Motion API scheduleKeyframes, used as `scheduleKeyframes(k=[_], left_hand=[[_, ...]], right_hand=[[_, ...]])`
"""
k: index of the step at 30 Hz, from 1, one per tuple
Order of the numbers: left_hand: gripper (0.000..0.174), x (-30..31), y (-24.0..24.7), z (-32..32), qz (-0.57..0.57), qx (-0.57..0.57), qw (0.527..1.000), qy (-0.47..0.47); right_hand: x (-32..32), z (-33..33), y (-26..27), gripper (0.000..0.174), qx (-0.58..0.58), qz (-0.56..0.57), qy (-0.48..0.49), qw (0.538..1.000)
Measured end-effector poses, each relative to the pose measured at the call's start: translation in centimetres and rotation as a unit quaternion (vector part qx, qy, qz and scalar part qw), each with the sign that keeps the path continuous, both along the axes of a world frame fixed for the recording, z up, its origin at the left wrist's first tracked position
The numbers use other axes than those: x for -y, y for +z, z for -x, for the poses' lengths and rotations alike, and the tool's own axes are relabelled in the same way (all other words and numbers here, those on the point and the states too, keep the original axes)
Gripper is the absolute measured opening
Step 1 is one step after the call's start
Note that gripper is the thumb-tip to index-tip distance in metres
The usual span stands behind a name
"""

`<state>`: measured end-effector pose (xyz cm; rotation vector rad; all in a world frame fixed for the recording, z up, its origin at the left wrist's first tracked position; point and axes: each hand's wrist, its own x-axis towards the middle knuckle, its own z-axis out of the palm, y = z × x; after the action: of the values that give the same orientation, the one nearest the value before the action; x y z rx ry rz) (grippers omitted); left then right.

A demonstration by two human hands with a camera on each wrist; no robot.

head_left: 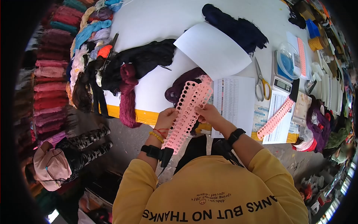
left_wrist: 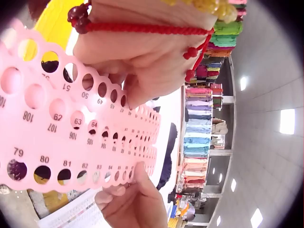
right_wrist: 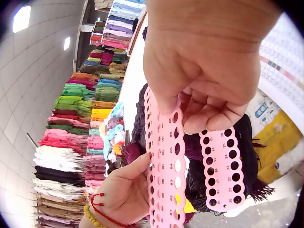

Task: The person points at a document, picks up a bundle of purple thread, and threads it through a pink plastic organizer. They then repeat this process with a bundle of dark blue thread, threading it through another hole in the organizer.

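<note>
The left hand [head_left: 166, 118] pinched one side of the pink hole strips [head_left: 188, 112], with the thumb on the edge and the fingers behind, a little way left of the printed sheet [head_left: 236, 100] (the one with rows of tiny print). The strips were up in the air between the two hands, just left of the sheet's near corner. The right hand [head_left: 209, 114] held the other side, with its fingers curled round the plastic, right at that corner. The work looked like pulling the strips apart. To do it well, I think each hand should pinch only the flat bits between the holes. The strips should slide past each other slowly so none bends or drops. They should also stay flat, so the numbers are easy to read. The head view alone showed the whole table: purple yarn [head_left: 179, 87] left of the sheet and scissors [head_left: 261, 84] just right of it. The left wrist view showed what the head view could not, the small numbers printed by each hole on the strips [left_wrist: 71, 128]. It also showed a red string bracelet [left_wrist: 142, 28] on the left hand [left_wrist: 142, 61]. The right wrist view showed that the right hand [right_wrist: 209, 71] held more than one strip, a long one [right_wrist: 164, 161] and a shorter one beside it. Both wrist views showed tall yarn shelves [right_wrist: 80, 118] far from the sheet.
</note>
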<state>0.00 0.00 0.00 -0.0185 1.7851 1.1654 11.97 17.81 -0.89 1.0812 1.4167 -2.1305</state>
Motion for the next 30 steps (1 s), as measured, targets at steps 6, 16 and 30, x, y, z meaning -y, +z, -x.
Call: scheduleKeyframes(k=[6,16,30], left_hand=[[0.019,4.6,-1.0,3.5,-0.024,-0.110,0.977,0.183],[0.009,17.3,4.8,9.2,-0.104,-0.251,0.828,0.490],[0.006,5.6,2.1,1.0,-0.164,0.025,0.891,0.423]], right_hand=[[0.2,0.3,-0.8,0.026,-0.001,0.033,-0.058,0.998],[1.1,4.2,-1.1,0.026,-0.020,0.097,-0.173,0.980],[2.2,7.0,0.0,0.043,-0.058,0.015,0.017,0.998]])
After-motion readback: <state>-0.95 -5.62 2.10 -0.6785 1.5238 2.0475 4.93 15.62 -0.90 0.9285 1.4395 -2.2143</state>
